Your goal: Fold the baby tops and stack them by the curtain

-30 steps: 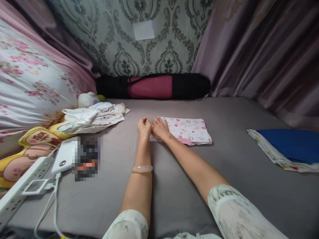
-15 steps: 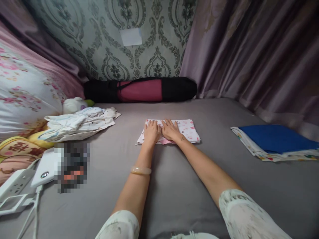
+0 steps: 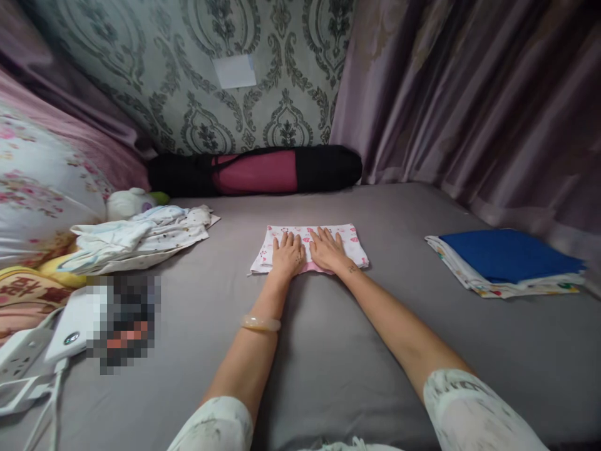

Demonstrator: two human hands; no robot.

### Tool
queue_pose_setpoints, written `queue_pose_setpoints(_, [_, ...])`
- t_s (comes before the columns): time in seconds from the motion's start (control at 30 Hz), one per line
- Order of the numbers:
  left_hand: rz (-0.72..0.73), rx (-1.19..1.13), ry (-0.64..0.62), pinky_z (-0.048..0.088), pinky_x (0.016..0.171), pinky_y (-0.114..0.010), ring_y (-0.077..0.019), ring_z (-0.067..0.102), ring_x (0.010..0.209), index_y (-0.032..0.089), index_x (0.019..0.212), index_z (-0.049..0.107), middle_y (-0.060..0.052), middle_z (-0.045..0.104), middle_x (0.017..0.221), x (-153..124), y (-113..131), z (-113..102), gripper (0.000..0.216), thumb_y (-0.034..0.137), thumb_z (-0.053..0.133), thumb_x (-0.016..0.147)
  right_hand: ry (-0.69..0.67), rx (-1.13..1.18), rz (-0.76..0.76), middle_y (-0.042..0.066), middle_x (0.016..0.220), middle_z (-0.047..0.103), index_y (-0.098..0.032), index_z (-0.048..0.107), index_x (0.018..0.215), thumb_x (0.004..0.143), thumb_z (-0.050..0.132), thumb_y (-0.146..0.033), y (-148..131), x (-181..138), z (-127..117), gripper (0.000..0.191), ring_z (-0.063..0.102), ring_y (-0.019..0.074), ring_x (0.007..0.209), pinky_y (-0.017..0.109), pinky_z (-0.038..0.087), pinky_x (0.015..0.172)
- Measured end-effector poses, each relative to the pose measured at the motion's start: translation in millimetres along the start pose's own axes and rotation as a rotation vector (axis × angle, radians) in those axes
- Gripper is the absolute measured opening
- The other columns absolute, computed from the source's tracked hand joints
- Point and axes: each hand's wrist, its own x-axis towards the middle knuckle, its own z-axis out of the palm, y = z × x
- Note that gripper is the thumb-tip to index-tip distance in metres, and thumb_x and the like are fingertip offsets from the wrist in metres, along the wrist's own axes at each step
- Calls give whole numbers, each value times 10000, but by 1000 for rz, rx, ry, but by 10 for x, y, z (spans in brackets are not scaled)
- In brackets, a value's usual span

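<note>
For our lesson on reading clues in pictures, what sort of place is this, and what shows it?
Probably a bedroom: a grey sheet lies spread flat, what looks like floral bedding bulges at the picture's left, and purple curtains hang on both sides.

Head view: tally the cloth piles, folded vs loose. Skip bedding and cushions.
Folded: 2 (printed cloth under left hand and right hand; blue-topped stack)
Loose: 1 (pale heap)
Total: 3 piles; separate pieces within the heap can't be counted reliably.
</note>
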Motion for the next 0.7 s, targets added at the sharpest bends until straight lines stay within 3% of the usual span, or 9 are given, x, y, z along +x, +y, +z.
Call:
queue_pose_setpoints(0.1, [-5, 6, -30, 197, 1173, -523, -276, 267, 1452, 127, 1442, 411, -147, 371, 1533, -10, 16, 15, 528, 324, 257, 977, -25, 3, -1, 118, 1582, 275, -181, 308, 1518, 992, 207, -342, 13, 6, -10, 559, 217, 280, 1453, 541, 133, 1155])
queue_pose_setpoints(0.3, [-66, 27, 75, 169, 1173, -546, -302, 273, 1444, 111, 1419, 442, -168, 371, 1529, 19, -84, 87, 551, 373, 235, 980, 30, -46, 30, 140, 1570, 295, -129, 348, 1497, 984, 227, -312, 201, -46, -75, 558, 218, 291, 1453, 549, 98, 1163])
queue_pose_setpoints(0.53, [-108, -4, 28, 208, 1160, -541, -314, 291, 1433, 136, 1420, 443, -156, 387, 1522, 16, -121, 56, 539, 372, 276, 965, -18, -29, 77, 123, 1570, 301, -137, 367, 1486, 987, 231, -318, 314, -78, -79, 548, 216, 279, 1453, 531, 113, 1166])
queue_pose_setpoints(0.7, [-209, -18, 88, 165, 1171, -561, -311, 215, 1466, 125, 1453, 401, -173, 295, 1565, -1, -201, -4, 581, 416, 254, 972, 80, -23, 123, 143, 1578, 272, -125, 360, 1484, 988, 211, -316, 474, -86, -118, 552, 208, 277, 1455, 529, 116, 1164])
